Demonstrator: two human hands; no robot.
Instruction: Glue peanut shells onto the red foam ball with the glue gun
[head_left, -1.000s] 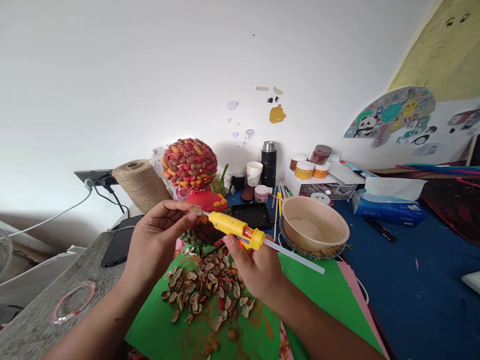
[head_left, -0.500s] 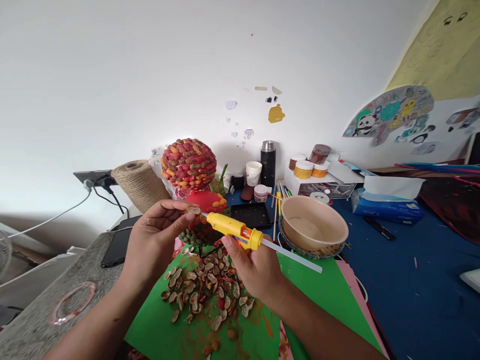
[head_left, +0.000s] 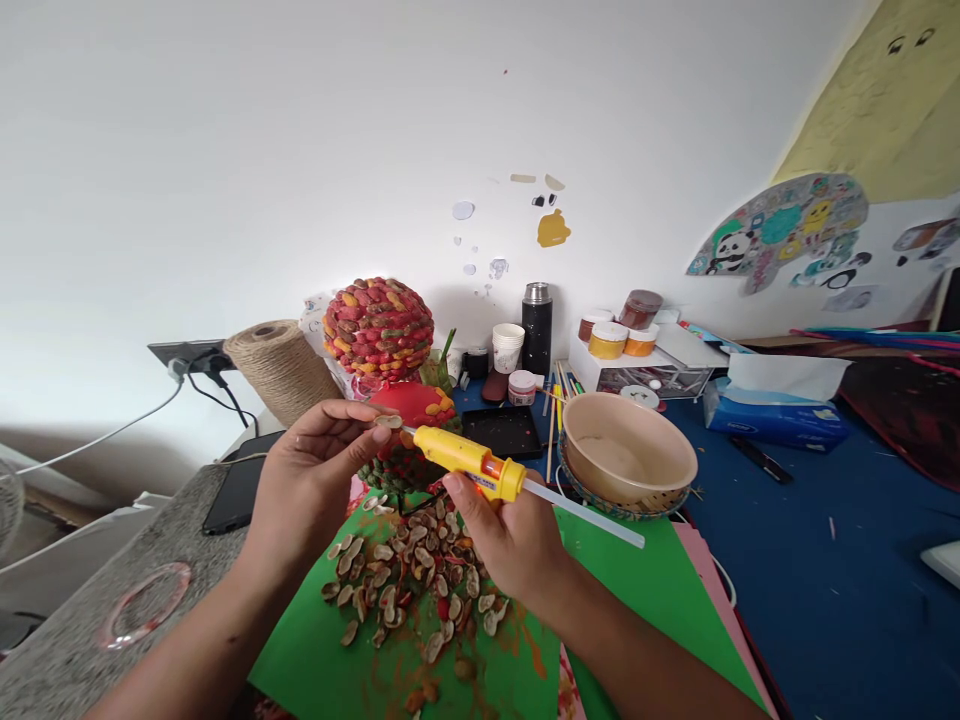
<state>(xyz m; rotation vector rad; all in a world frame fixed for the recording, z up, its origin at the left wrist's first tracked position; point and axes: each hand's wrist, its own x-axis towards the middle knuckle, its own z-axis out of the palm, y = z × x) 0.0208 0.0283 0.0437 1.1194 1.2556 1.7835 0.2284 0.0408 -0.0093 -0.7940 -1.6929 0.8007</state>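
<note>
Between thumb and fingers, my left hand (head_left: 319,465) pinches a peanut shell half (head_left: 388,421), its hollow side showing. My right hand (head_left: 514,535) grips a yellow hot glue gun (head_left: 465,460), and the nozzle is at the shell. A clear glue stick (head_left: 585,515) juts from the gun's back. Behind my hands stands a red form (head_left: 401,400) partly covered in painted shells, green ones lower down. A ball covered in red, orange and brown shells (head_left: 379,330) sits above it. Loose peanut shells (head_left: 397,570) lie heaped on green paper (head_left: 315,640).
A beige bowl (head_left: 630,440) rests in a woven basket on the right. Farther back are a black thermos (head_left: 536,330), paper cups (head_left: 508,348) and paint jars (head_left: 607,340). At left are a twine spool (head_left: 277,370), a phone (head_left: 238,490) and a clear bracelet (head_left: 146,605).
Almost nothing differs. Both hands keep the shell and the glue gun in the same place; the view has shifted only very slightly.
</note>
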